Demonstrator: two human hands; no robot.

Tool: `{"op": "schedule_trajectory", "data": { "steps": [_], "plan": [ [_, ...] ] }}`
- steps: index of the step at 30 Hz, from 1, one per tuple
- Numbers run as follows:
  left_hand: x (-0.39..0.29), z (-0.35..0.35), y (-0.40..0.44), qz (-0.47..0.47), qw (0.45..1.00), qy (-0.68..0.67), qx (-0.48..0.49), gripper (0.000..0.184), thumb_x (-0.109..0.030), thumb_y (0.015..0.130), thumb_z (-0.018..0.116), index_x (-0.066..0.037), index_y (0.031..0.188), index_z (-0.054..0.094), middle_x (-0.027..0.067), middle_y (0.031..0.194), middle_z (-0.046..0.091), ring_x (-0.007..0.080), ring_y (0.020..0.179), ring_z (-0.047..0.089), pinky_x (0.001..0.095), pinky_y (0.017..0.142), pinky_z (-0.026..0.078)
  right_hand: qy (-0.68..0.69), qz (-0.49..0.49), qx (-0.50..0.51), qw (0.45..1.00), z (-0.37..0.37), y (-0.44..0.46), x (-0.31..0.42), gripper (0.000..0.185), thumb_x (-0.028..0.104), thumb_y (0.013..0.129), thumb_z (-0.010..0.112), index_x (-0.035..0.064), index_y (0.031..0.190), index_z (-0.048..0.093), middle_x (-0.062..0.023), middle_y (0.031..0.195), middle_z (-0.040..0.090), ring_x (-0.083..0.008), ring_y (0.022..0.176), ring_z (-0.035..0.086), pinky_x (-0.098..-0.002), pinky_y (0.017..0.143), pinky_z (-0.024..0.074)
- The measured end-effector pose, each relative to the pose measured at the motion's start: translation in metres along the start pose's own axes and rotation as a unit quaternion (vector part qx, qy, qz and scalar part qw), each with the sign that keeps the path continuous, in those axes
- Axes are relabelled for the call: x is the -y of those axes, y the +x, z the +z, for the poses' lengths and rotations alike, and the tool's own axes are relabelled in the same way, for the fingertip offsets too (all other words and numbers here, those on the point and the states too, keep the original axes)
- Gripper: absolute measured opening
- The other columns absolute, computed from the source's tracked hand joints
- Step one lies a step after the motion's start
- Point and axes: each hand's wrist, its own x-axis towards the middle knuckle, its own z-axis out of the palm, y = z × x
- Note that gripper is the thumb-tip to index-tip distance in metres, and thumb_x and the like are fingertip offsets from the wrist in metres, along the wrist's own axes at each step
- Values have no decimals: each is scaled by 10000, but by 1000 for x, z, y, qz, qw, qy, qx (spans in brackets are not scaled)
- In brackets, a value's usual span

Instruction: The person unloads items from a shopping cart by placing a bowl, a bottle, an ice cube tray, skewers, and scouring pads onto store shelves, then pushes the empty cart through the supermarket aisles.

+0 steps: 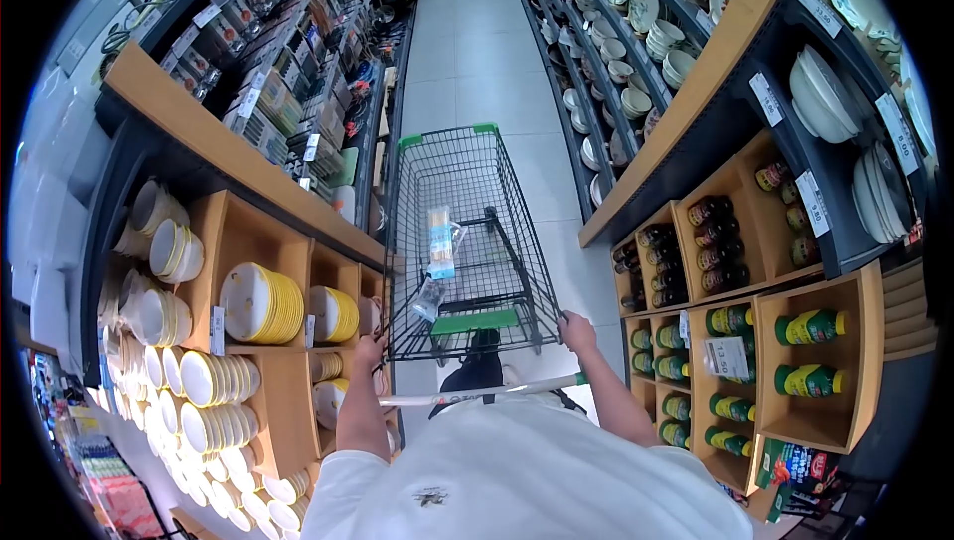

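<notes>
A wire shopping cart point(512, 212) with green corners stands in front of me in the aisle. My left hand point(370, 351) is closed on the near left side of its frame. On the near right corner, my right hand point(576, 332) is wrapped round the frame as well. The white push bar point(477, 392) crosses just in front of my shirt, behind both hands. Inside the basket lie a long clear pack with a blue label point(441, 242) and a smaller clear plastic package point(428, 298). A green flap point(475, 322) is at the basket's near end.
Wooden cubbies with yellow-rimmed white plates point(263, 304) stand close on my left. Green bottles with yellow labels point(810, 327) fill cubbies on my right. Utensil racks point(288, 93) and shelves of bowls point(636, 98) line the tiled aisle point(462, 53) ahead.
</notes>
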Motion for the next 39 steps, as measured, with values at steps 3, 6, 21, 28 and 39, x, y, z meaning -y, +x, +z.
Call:
{"op": "schedule_trajectory", "data": {
  "steps": [3, 6, 21, 28, 39],
  "plan": [
    [-18, -11, 21, -1, 999, -38, 39, 389, -341, 926, 626, 23, 1029, 713, 234, 871, 711, 366, 839, 705, 434, 776, 532, 27, 32, 31, 999, -18, 20, 18, 302, 275, 946, 533, 78, 1119, 683, -109, 684, 695, -236, 524, 667, -370, 556, 554],
    [-30, -16, 52, -7, 998, -53, 44, 361, -306, 911, 623, 31, 1006, 712, 237, 841, 703, 382, 813, 698, 431, 751, 528, 65, 66, 44, 995, -39, 39, 42, 303, 262, 931, 556, 40, 1098, 678, -125, 703, 694, -237, 531, 672, -355, 525, 564],
    [-74, -16, 224, 48, 998, -47, 12, 357, -290, 925, 615, 50, 983, 708, 199, 802, 704, 324, 776, 691, 414, 745, 519, 126, 158, 90, 975, -70, 182, 89, 392, 356, 947, 603, -19, 883, 699, -153, 732, 683, -266, 548, 678, -363, 478, 570],
    [-113, -53, 268, 29, 995, -58, 69, 422, -337, 912, 576, 4, 1137, 681, 292, 1111, 655, 444, 1080, 616, 472, 944, 483, 129, 162, 90, 974, -76, 223, 117, 461, 401, 961, 558, -39, 911, 688, -145, 717, 658, -264, 523, 659, -366, 465, 559],
    [-153, -89, 306, 18, 996, -37, 76, 405, -342, 914, 591, -6, 1110, 703, 265, 1079, 680, 416, 1064, 642, 456, 936, 492, 120, 170, 85, 974, -80, 267, 141, 498, 370, 995, 556, -117, 921, 631, -187, 730, 665, -276, 542, 681, -386, 472, 574]
  ]
}}
